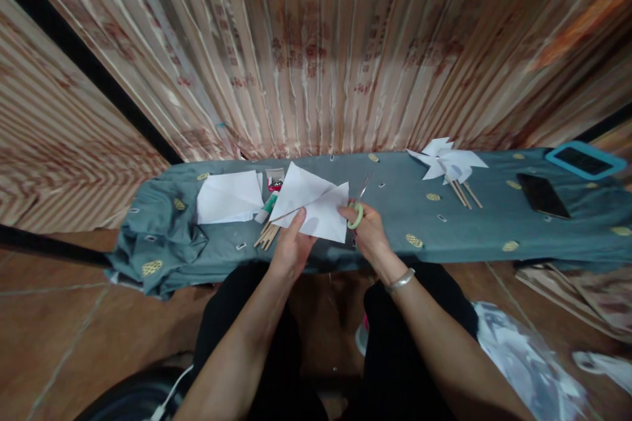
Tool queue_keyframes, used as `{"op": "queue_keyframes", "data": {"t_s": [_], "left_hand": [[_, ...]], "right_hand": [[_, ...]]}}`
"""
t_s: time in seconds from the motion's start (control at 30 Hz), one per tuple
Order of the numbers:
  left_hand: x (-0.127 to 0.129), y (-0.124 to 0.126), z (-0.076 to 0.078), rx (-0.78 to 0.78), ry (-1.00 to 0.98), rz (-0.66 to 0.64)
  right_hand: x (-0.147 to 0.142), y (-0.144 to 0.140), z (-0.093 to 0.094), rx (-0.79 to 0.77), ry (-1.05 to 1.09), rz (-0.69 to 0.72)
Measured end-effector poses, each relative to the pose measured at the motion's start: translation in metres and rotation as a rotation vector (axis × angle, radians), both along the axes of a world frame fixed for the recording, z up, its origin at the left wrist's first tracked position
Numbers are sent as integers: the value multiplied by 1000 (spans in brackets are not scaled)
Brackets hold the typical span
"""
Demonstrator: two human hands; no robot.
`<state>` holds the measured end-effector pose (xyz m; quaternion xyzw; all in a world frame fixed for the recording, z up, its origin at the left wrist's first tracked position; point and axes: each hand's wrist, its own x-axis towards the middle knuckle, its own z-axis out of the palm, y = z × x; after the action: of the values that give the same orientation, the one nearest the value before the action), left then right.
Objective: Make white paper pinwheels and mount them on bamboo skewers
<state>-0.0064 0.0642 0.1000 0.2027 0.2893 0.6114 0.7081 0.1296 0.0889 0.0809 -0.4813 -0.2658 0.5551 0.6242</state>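
Observation:
My left hand (pixel 293 247) grips a white sheet of paper (pixel 309 187) by its lower edge, thumb on top. Slits run from the sheet's edges toward its middle, and its right part stands slightly apart from the rest. In my right hand (pixel 369 229) is a pair of scissors (pixel 356 215) with light green handles, blades pointing up and away. The fingers of that hand also meet the paper's right edge. Just left of the sheet lie a green-and-white glue tube (pixel 266 208), several wooden sticks (pixel 267 235) and a small red-and-white box (pixel 275 179) of small metal pieces.
A stack of white paper (pixel 230 197) lies on the left of the cloth-covered table (pixel 395 210). White paper pinwheels (pixel 447 161) on sticks rest at the right. Beyond them are a black phone (pixel 543 195) and a blue-framed tablet-like object (pixel 586 160). A curtain (pixel 316 52) hangs behind.

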Motion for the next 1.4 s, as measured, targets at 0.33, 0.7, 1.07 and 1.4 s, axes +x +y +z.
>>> {"op": "queue_keyframes", "data": {"t_s": [0.33, 0.7, 1.07, 1.4], "left_hand": [[-25, 13, 10, -188, -62, 208], [-26, 16, 13, -121, -37, 193], [-20, 13, 8, -71, -2, 141], [-36, 27, 14, -192, -113, 309]], "right_hand": [[3, -26, 4, -15, -265, 354], [11, -46, 9, -34, -327, 717], [8, -44, 5, -32, -316, 778], [17, -47, 5, -40, -350, 781]]}}
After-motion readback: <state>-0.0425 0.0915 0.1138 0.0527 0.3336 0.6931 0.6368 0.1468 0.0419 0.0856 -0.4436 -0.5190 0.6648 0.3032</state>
